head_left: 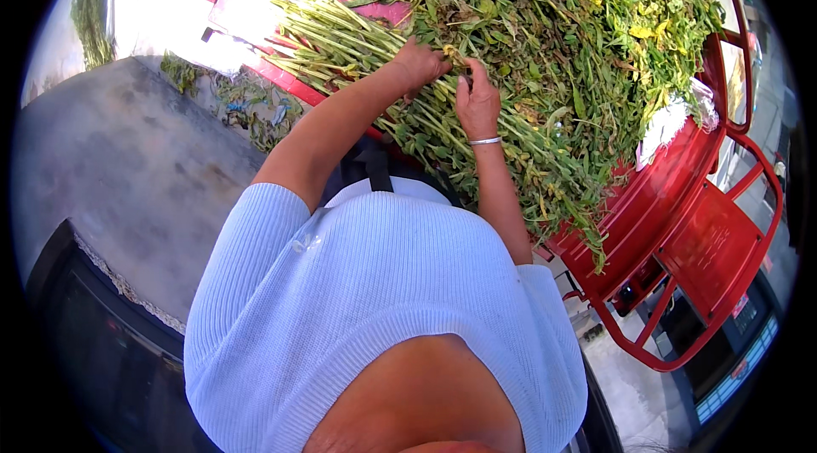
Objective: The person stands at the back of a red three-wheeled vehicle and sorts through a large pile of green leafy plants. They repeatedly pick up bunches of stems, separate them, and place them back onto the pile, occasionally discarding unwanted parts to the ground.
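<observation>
Leafy green plants, cut with long pale stems (328,36), lie in a bundle across the edge of a red cart bed (625,210). Over this bundle my left hand (421,66) is closed, its fingers curled round a plant stem. Close on its right, my right hand (479,104), with a silver bangle (485,141) at the wrist, pinches between thumb and forefinger. A twisted yellowish bit of the stem (454,53) shows between the two hands. The undersides of my fingers are partly hidden.
A large heap of wilting plants (579,53) covers most of the cart bed. Red rails (740,147) and a red panel (711,240) stand at right. A white bag (664,130) sticks out there. Plant scraps (259,108) litter the ground at left, beside grey concrete (136,172).
</observation>
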Available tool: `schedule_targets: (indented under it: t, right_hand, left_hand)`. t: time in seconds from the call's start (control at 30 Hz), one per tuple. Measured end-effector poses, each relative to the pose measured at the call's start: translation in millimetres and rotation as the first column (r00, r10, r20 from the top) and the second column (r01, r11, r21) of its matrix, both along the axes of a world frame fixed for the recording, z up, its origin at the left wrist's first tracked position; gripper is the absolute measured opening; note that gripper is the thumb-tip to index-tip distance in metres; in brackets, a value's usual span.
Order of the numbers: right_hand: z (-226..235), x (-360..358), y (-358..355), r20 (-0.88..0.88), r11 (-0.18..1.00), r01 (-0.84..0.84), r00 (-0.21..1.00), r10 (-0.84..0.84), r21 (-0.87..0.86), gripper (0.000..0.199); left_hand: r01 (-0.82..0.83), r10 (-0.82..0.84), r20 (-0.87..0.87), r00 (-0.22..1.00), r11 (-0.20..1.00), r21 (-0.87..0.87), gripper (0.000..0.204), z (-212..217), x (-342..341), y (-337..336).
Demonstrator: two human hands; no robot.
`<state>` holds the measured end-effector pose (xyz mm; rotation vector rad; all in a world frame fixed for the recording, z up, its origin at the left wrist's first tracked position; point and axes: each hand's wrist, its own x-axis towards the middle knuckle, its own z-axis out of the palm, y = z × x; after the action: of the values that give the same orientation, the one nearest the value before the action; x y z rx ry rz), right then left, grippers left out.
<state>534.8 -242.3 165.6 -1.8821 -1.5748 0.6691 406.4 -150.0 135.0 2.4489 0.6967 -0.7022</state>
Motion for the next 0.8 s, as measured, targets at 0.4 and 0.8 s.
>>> schedule_targets:
  t: [0.4,0.8]
  right_hand:
    - [-30.8,-4.6,-13.0,0.416,0.969,-0.196,0.902,0.118,0.150,0.008]
    - [-23.4,-10.3,-14.3,0.392,0.969,-0.191,0.912,0.117,0.155,0.007]
  left_hand:
    - [-0.583,0.180,0.727,0.663,0.734,0.350,0.042,28.1,-64.8,-99.5]
    - [-0.817,0.820,0.069,0.569,0.573,-0.069,0.035,-76.2,-69.9,-212.9]
